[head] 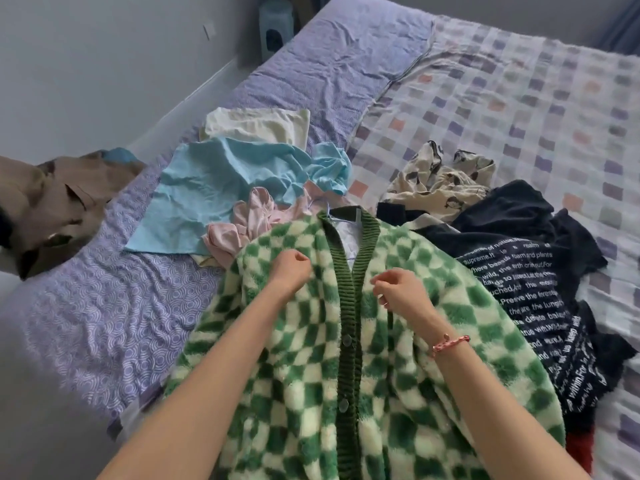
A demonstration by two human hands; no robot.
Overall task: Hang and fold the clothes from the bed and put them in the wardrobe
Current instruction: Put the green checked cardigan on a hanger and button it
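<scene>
Judging risk first: we see cardigan [311, 375] spread near centre of bed [86, 323]; left hand [290, 270] grips fleece, right hand [401, 294] nips ribbed placket [349, 306]; thick pile could hide buttonhole, front could close skewed, bunching; fleece plush, checked green-cream; rib dark green, likely stretchy; buttons [346, 339] flat, round.

From the cardigan [304, 375], purple sheet [86, 323] lies bare at 9 o'clock. Black printed garment [540, 306] blocks 3 o'clock; blue top [207, 188] crowds 11.
</scene>
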